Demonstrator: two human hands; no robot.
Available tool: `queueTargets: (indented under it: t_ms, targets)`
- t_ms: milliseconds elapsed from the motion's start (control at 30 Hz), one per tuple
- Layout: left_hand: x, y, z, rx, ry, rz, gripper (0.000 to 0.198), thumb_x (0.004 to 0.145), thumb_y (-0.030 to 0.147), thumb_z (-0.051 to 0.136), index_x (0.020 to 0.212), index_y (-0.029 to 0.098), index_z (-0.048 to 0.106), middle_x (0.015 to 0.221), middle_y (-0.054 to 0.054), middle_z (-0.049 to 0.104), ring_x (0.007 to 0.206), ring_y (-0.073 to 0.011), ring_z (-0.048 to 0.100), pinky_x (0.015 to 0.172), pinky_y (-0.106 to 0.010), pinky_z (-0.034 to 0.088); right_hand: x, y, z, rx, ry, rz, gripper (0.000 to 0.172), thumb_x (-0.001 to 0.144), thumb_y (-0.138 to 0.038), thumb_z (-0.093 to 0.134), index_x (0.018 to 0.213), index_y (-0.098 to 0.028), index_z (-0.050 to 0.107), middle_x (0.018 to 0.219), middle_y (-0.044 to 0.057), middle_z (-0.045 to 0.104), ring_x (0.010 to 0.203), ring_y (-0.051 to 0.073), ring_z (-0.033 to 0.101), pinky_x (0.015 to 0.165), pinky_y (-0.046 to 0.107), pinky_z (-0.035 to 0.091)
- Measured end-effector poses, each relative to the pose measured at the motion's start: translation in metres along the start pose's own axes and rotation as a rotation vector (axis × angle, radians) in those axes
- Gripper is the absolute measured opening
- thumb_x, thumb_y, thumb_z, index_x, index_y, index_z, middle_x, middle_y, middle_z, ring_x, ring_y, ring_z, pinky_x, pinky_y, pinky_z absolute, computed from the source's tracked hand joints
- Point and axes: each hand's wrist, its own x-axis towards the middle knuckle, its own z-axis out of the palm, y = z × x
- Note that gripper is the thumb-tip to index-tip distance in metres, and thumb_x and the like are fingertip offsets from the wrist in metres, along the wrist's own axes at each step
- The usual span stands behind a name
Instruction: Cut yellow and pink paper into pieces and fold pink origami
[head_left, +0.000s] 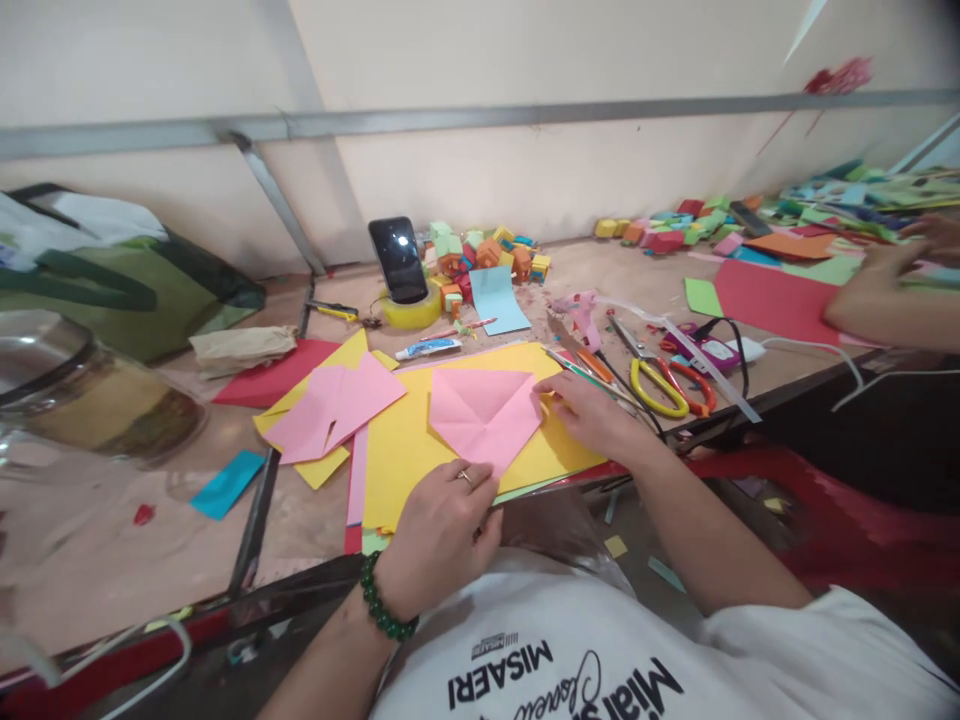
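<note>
A creased piece of pink paper (484, 400) lies on top of a stack of yellow paper (396, 440), its point toward me. My left hand (450, 515) holds the paper's near tip, fingers curled and the thumb low by the edge. At the paper's right corner, my right hand (592, 412) grips the edge between its fingertips and thumb, which is partly hidden. More pink paper (337, 405), with a slit in it, rests on yellow pieces to the left. Just beyond my right hand are pencils (585, 372) and scissors with yellow and red handles (660, 385).
A phone (399, 260) leans on a yellow tape roll (411, 308), near small paper boxes (491, 255) and a blue-white tube (427, 348). A pink glue gun (583, 318) lies farther right. At left stands a glass jar (105, 400). Another person's hand (885, 280) reaches over red paper (772, 300).
</note>
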Motion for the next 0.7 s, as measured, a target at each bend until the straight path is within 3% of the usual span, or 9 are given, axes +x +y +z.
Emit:
queueTargets:
  t_ms: [67,133,200,333,500,700]
  targets:
    - [0.002,0.002,-0.001,0.019,-0.006,0.004,0.016,0.083,0.015,0.050,0.089,0.016,0.065,0.093,-0.010,0.070,0.083,-0.0233,0.062,0.074,-0.040,0.055,-0.005,-0.023,-0.003,-0.042,0.039,-0.070,0.026,0.081,-0.008,0.050,0.100,-0.021,0.062,0.100,0.008,0.065,0.098,0.024,0.059,0.087,0.039,0.049]
    - [0.004,0.003,-0.002,0.042,-0.014,0.000,0.016,0.084,0.014,0.049,0.083,0.016,0.064,0.089,-0.009,0.070,0.080,-0.0230,0.061,0.072,-0.039,0.055,-0.011,-0.044,0.000,-0.050,-0.016,-0.111,0.021,0.084,-0.018,0.057,0.104,-0.020,0.061,0.100,0.009,0.064,0.097,0.024,0.058,0.085,0.039,0.049]
    - [0.005,0.004,-0.003,0.058,-0.019,-0.006,0.015,0.085,0.014,0.049,0.083,0.016,0.064,0.087,-0.009,0.069,0.079,-0.0228,0.061,0.072,-0.039,0.055,-0.013,-0.052,0.008,-0.070,-0.109,-0.098,0.026,0.080,-0.026,0.066,0.104,-0.018,0.059,0.100,0.010,0.063,0.094,0.025,0.058,0.083,0.039,0.050]
    - [0.004,0.004,-0.001,0.062,-0.043,-0.013,0.016,0.087,0.015,0.048,0.084,0.016,0.064,0.089,-0.009,0.069,0.082,-0.0226,0.061,0.075,-0.039,0.054,-0.007,-0.024,0.014,-0.091,-0.133,-0.001,0.023,0.079,-0.019,0.063,0.101,-0.017,0.058,0.099,0.009,0.062,0.093,0.022,0.058,0.082,0.035,0.049]
    - [0.013,0.004,0.001,0.121,-0.122,-0.062,0.020,0.091,0.015,0.047,0.076,0.017,0.061,0.078,-0.006,0.066,0.079,-0.0212,0.062,0.073,-0.034,0.051,0.000,0.025,0.002,-0.069,-0.098,0.081,0.026,0.078,-0.008,0.053,0.103,-0.016,0.058,0.102,0.010,0.064,0.093,0.020,0.061,0.083,0.032,0.048]
    - [0.046,0.016,0.002,0.312,-0.322,-0.172,0.014,0.090,0.017,0.054,0.092,0.011,0.066,0.087,-0.012,0.067,0.084,-0.0236,0.067,0.070,-0.033,0.053,-0.016,0.020,0.000,-0.085,0.109,0.089,0.022,0.079,-0.019,0.056,0.101,-0.017,0.057,0.096,0.010,0.063,0.092,0.024,0.061,0.082,0.038,0.050]
